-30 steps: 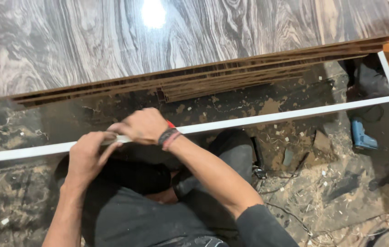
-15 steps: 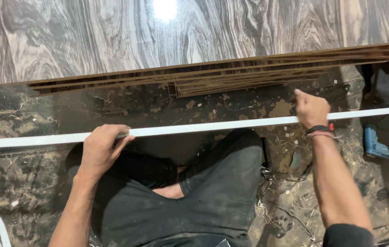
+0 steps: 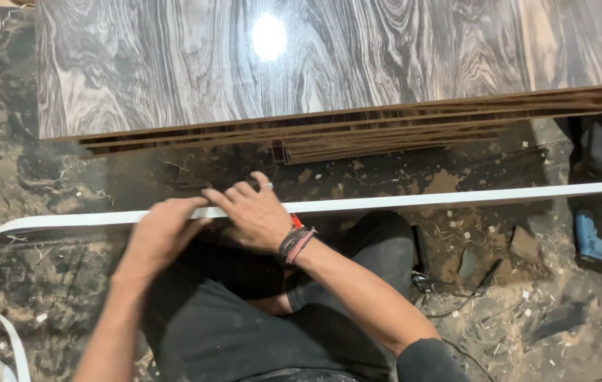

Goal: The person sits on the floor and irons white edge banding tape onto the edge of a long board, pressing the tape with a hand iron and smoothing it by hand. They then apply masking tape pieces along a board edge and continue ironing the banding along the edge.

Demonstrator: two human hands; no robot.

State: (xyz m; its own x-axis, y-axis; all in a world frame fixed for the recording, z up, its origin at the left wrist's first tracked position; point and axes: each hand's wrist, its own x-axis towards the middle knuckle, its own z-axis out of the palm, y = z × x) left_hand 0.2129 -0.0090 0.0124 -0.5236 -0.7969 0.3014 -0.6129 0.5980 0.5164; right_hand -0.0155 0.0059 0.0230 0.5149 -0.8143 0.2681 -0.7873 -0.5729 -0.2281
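Below stacked wood-grain panels (image 3: 329, 64): white edge strip (image 3: 456, 200) runs across floor (image 3: 46, 177) over lap. Left hand (image 3: 163, 230) pinches strip; right hand (image 3: 255, 216) lies flat on it, fingers apart. Blue tool (image 3: 591, 244) at right.

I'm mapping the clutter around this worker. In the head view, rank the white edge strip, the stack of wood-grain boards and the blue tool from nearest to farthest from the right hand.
From the right hand:
1. White edge strip, under the fingers.
2. Stack of wood-grain boards, just above.
3. Blue tool, far right on the floor.
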